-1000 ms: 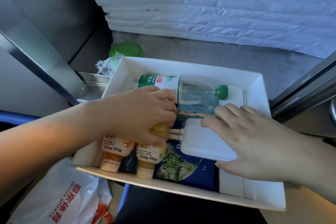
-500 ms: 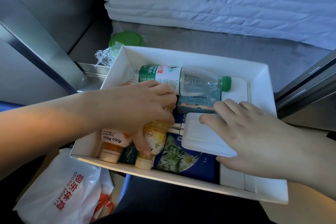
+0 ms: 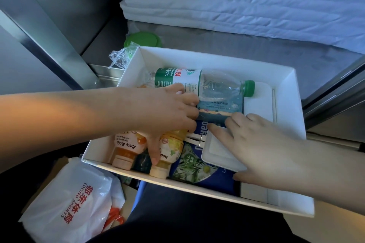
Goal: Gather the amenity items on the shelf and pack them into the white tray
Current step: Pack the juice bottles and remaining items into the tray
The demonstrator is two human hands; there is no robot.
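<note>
While left hand (image 3: 169,112) gripped the juice bottle (image 3: 170,151) inside the white tray (image 3: 289,102), right hand (image 3: 262,148) lay flat, holding nothing (bottle likely slick, heavyish; take mid-body).

We count one white tray (image 3: 292,104), one water bottle (image 3: 197,83), two Mogu Mogu bottles (image 3: 126,148) (image 3: 169,150), one blue wipes pack (image 3: 193,165), one teal packet (image 3: 219,108), two white flat cases (image 3: 219,152) (image 3: 258,104); and outside, one green lid (image 3: 142,39), one printed plastic bag (image 3: 65,199).
</note>
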